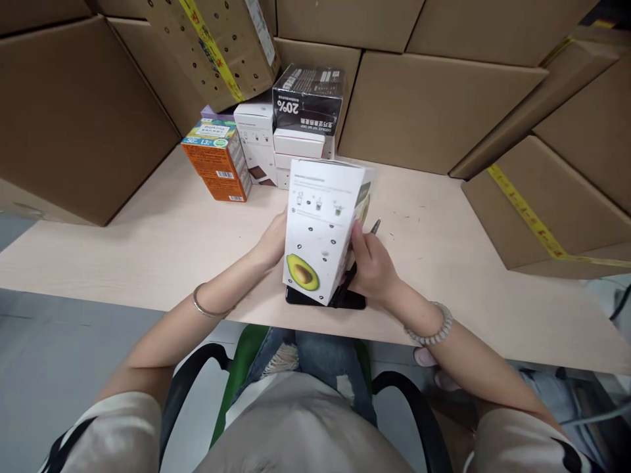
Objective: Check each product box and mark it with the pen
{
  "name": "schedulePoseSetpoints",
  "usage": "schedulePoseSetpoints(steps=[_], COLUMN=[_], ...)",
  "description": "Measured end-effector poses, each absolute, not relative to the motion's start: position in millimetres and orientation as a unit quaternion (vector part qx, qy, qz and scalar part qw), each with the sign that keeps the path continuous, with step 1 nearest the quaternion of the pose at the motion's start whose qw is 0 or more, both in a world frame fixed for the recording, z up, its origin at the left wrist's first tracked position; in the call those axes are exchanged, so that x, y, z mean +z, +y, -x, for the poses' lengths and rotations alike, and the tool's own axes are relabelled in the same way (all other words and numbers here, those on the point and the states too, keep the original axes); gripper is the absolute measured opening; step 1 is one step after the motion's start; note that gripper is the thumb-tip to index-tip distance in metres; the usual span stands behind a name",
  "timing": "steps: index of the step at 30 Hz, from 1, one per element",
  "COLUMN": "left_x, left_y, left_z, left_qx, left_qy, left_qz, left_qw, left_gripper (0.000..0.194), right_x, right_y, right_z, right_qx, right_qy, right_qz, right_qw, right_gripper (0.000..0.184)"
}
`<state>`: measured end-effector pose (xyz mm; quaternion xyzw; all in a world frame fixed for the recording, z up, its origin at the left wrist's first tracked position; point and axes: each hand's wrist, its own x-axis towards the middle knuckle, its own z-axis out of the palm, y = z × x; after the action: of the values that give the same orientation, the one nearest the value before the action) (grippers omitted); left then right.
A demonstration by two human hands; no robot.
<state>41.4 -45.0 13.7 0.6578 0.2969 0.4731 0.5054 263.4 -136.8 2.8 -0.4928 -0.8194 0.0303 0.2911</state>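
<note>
A white carton (315, 226) with an avocado picture and small drawings is held upright and slightly tilted between my two hands. My left hand (274, 238) grips its left side, most of its fingers hidden behind the box. My right hand (373, 263) holds the right side, with the thumb on the side panel. A slim dark tool with a greyish metal tip (376, 226) sticks out behind my right hand. A black strip shows below the same hand; I cannot tell whether it belongs to the tool. Under the carton lies a flat black object (352, 301), perhaps a phone.
Behind the carton stand orange boxes (224, 172), white boxes (254, 141) and a black box marked 20% (308, 98). Large brown cardboard boxes (434, 112) wall the back and sides. A yellow-taped cardboard box (557, 210) sits right on the pale table (148, 253).
</note>
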Motion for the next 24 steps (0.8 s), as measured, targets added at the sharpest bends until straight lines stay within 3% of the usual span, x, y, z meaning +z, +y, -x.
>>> schedulePoseSetpoints(steps=[3,6,11,13,16,19,24], left_x=[27,29,7,0,-3,-2,-7], left_y=[-43,-40,-31,-29,-25,-18,-4], left_z=[-34,-30,-32,-34,-36,-33,-26], left_qx=[0.492,0.506,0.501,0.51,0.513,0.513,0.51], left_qy=[0.287,0.236,0.168,0.189,0.224,0.208,0.157], left_qz=[-0.593,-0.603,-0.733,-0.75,-0.737,-0.712,-0.696], left_qw=[0.569,0.57,0.429,0.377,0.379,0.431,0.48], left_gripper=[0.051,0.073,0.139,0.148,0.121,0.091,0.089], right_x=[4,4,1,1,9,24,35], right_y=[-135,-131,-131,-132,-130,-129,-138], right_z=[-260,-256,-251,-248,-245,-248,-272], right_qx=[-0.134,-0.242,-0.233,-0.224,-0.229,-0.214,-0.161], right_qy=[-0.835,-0.81,-0.795,-0.793,-0.81,-0.866,-0.84], right_qz=[0.443,0.437,0.487,0.502,0.484,0.362,0.28], right_qw=[0.296,0.308,0.276,0.261,0.24,0.272,0.437], right_gripper=[0.102,0.104,0.09,0.08,0.067,0.054,0.035])
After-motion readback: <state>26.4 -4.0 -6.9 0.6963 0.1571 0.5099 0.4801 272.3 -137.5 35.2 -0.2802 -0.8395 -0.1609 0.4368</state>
